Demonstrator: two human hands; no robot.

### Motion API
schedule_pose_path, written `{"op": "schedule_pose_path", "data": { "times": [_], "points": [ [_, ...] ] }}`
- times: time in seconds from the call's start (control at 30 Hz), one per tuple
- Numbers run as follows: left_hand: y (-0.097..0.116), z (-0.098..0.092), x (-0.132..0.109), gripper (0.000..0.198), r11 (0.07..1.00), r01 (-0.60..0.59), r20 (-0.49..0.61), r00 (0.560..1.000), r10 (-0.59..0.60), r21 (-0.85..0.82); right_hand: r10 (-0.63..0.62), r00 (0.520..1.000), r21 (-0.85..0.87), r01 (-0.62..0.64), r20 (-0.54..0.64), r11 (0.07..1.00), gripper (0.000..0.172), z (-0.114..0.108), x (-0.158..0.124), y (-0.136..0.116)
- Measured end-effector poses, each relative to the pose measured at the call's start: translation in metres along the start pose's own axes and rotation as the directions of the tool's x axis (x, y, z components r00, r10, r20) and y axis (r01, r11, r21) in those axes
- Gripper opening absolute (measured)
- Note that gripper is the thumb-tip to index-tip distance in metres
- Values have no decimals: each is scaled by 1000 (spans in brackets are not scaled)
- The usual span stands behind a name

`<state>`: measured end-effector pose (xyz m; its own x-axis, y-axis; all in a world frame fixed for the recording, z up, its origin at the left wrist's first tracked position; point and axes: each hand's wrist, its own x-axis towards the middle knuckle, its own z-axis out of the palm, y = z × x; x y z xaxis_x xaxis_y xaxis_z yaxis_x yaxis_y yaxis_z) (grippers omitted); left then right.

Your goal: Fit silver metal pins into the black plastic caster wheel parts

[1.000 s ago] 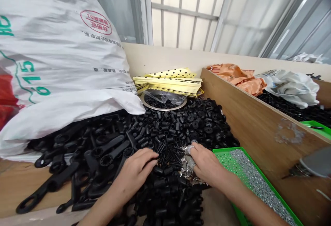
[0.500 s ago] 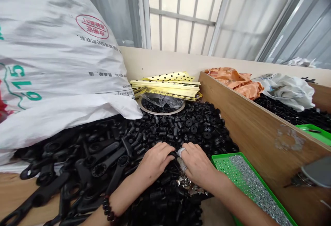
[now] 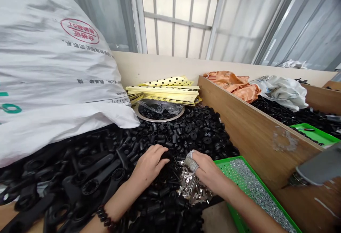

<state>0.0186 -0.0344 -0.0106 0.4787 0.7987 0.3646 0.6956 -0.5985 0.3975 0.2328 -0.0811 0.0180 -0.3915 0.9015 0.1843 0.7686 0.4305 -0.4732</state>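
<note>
My left hand is over the heap of black plastic parts, thumb and fingers curled around a dark plastic piece that hardly stands out from the heap behind it. To the right, my right hand is closed at the edge of a pile of small shiny metal pieces. Grey tape wraps its fingers, and whatever they pinch is hidden. Short black tubes and round black caps lie beyond both hands. Long black crank-shaped arms are heaped to the left.
A big white sack stands at the left. Behind the heap are a metal bowl and yellow dotted sheets. A green tray of small silvery parts sits right, beside a wooden divider and a grey power tool.
My hands, close together before, have moved apart. The right one is now back beside the metal pieces, uncovering more of the pile. The whole view has shifted slightly.
</note>
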Motion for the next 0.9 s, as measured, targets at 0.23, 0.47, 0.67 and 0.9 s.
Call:
{"op": "schedule_pose_path", "data": {
  "times": [0.23,0.47,0.67,0.9],
  "points": [
    [-1,5,14,15,999,10,20,1000,-11,38,6,1000,-46,-5,18,999,26,-2,-7,0],
    [22,-24,-6,16,989,-5,37,999,10,-145,-26,1000,-109,26,3,994,27,-15,-15,-14],
    [58,-36,-26,16,870,-1,92,994,53,-492,-226,974,-209,222,8,952,18,-12,-35,-27],
    [77,-33,-55,17,794,-85,-3,995,104,-602,-1,999,322,-12,41,947,19,-10,-66,-41]
  ]
}}
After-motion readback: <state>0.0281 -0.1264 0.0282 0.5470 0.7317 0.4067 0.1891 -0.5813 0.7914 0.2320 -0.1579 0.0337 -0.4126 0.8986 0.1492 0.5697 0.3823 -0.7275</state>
